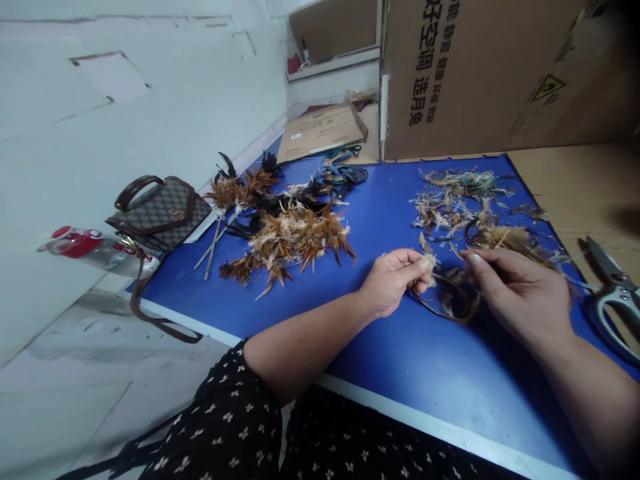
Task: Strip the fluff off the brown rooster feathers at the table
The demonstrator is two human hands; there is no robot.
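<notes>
Left grip (393,280) pinches tan feathers (429,264); carton (485,87) printed "好空调".

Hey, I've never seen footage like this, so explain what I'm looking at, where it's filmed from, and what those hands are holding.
There's no machine here, just a person's two bare hands. The one picture comes from a camera on their head, looking forward and down. On the blue table lie brown and black feather bundles at left and a scatter of loose feathers at right. A handbag and bottle are at far left, scissors at far right. The left hand pinches a pale feather tuft. The right hand is close by; whether it grips anything is too small to tell.
</notes>
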